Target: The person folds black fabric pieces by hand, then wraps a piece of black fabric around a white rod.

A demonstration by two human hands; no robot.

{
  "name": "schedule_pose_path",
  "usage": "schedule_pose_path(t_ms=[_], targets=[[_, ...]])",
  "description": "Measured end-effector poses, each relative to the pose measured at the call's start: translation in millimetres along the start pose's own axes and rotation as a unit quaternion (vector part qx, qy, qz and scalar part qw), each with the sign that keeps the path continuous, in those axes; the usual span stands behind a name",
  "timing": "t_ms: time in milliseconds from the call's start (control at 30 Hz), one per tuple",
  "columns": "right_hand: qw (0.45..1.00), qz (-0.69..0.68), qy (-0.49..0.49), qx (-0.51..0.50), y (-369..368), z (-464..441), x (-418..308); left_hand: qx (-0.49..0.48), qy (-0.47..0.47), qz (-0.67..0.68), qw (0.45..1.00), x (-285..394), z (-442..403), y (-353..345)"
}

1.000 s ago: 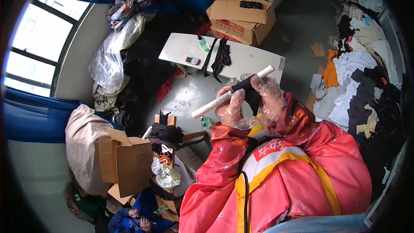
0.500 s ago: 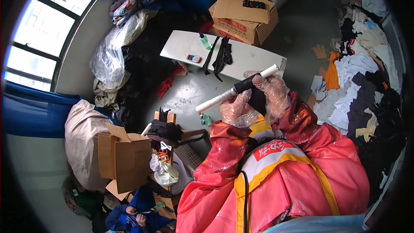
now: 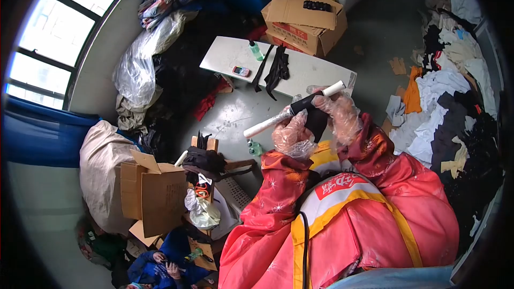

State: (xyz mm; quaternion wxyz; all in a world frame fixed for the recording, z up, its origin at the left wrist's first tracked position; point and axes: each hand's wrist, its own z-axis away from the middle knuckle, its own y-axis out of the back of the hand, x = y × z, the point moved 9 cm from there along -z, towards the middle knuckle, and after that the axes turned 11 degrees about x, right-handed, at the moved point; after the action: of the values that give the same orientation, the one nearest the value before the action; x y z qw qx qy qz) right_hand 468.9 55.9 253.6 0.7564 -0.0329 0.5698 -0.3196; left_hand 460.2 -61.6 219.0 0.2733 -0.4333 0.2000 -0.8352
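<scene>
Both my hands wear thin clear plastic gloves. My left hand [image 3: 293,132] grips a white tube [image 3: 266,124] near its middle, fingers curled around the black cloth [image 3: 305,104] wrapped on it. Higher up, my right hand [image 3: 341,118] is closed on the same cloth-covered stretch. The tube slants up to the right, and both its white ends stick out bare. A loose part of the black cloth hangs between my hands. Beyond them stands a white bench [image 3: 225,54] with black cloth strips [image 3: 277,72], a phone [image 3: 241,71] and a green bottle [image 3: 255,51].
Cardboard boxes [image 3: 305,18] stand behind the bench. Cloth scraps [image 3: 428,112] are heaped on the right. At left are an open carton [image 3: 163,200], a stool with black cloth [image 3: 206,161] and another green bottle [image 3: 255,148]. A person in blue [image 3: 166,267] sits at lower left.
My hands and the tube hold nearly the same pose, with only a slight shift of the fingers. The person in blue has moved their hands a little. The camera view has shifted slightly.
</scene>
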Motion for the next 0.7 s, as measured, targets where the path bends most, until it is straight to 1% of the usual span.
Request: schedule_pose_path(t_ms=[67,100,133,167,233,267,300,367,400,433,500,533,567,633,700], targets=[[1.000,-0.010,0.001,-0.011,8.1,-9.0,6.3,0.003,0.009,0.047,0.999,-0.9,-1.0,-0.4],[1.000,-0.020,0.002,-0.019,10.7,-10.6,5.4,0.002,0.010,0.048,0.999,2.3,1.9,-2.5],[0.999,0.009,-0.036,0.012,21.4,-10.1,8.7,0.018,-0.001,0.020,1.000,8.8,5.1,-1.7],[0.999,0.009,-0.034,0.014,23.8,-13.4,13.6,0.032,-0.013,-0.008,0.999,13.3,6.7,-1.1],[0.994,-0.103,0.035,0.028,32.1,-22.4,14.2,0.043,-0.012,-0.002,0.999,6.9,-1.3,8.1],[0.993,-0.104,0.037,0.031,30.7,-20.9,12.9,0.026,-0.010,-0.026,0.999,1.5,-6.9,11.8],[0.996,-0.066,0.050,0.015,22.1,-17.3,10.1,0.009,-0.008,-0.050,0.999,0.0,-6.9,8.2],[0.997,0.012,0.073,-0.016,8.4,-9.4,4.0,0.004,-0.016,-0.052,0.999,-4.8,-3.4,3.1],[0.999,0.014,0.045,-0.026,7.7,-7.8,4.9,0.002,-0.029,-0.050,0.998,-3.9,-1.3,-0.1],[0.999,0.014,0.045,-0.026,7.9,-4.9,0.7,0.002,-0.029,-0.050,0.998,-4.8,-1.7,0.8],[0.999,-0.005,0.015,-0.041,3.9,0.8,-2.9,-0.036,-0.006,-0.041,0.998,-11.1,-5.0,-0.8],[0.999,-0.020,0.011,-0.043,2.3,3.2,-4.8,-0.023,0.016,-0.051,0.998,-16.9,-9.1,3.5],[0.999,-0.019,0.010,-0.045,2.3,2.4,-4.5,-0.022,0.015,-0.049,0.998,-19.9,-10.0,5.8],[0.998,0.030,0.036,-0.040,5.3,0.7,-4.8,-0.004,0.063,0.012,0.998,-22.0,-1.2,0.6],[0.999,0.022,0.032,-0.035,6.1,0.2,-1.4,-0.013,0.055,0.008,0.998,-23.2,-5.5,5.9]])
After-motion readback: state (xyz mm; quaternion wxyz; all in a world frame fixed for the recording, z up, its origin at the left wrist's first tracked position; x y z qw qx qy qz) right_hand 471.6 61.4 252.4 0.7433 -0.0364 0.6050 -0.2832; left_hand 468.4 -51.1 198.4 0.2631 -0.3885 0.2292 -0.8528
